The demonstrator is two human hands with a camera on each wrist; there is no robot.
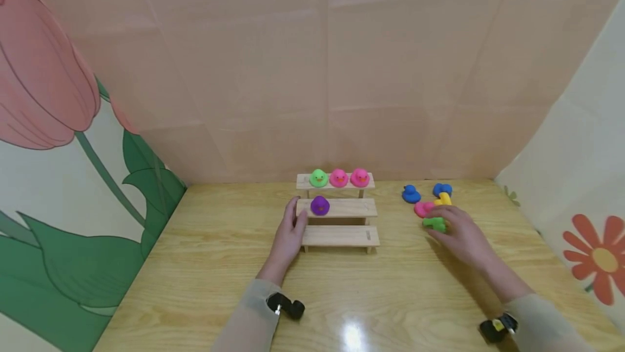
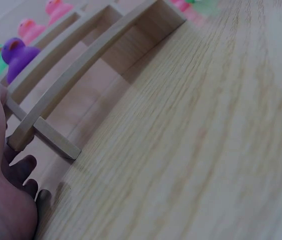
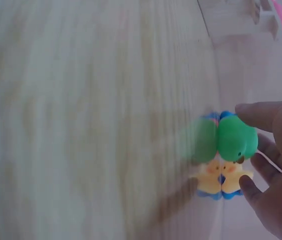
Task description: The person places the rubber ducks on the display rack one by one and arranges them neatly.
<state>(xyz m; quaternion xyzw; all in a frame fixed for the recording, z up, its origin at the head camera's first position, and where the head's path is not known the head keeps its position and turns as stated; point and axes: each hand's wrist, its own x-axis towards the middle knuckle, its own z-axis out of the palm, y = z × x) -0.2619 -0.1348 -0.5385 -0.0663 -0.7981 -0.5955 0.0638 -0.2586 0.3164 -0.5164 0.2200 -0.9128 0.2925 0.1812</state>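
A three-tier wooden stand (image 1: pixel 342 236) is on the table, and my left hand (image 1: pixel 290 235) holds its left end, the thumb on the near side and the fingers round the far side. A purple rubber duck (image 1: pixel 319 205) sits at the left of the middle tier, close to that thumb. The top tier bears a green duck (image 1: pixel 319 178) and two pink ducks (image 1: pixel 339 178). At the right, my right hand (image 1: pixel 461 235) is around another green duck (image 3: pixel 237 137) on the table, thumb and fingers spread about it with gaps showing in the right wrist view.
Beside the right hand lie a pink duck (image 1: pixel 422 209), a yellow duck (image 1: pixel 444 199) and two blue ducks (image 1: pixel 411 194). A tan backdrop (image 1: pixel 322 70) rises behind the table (image 1: pixel 342 292). Flowered panels stand at left and right.
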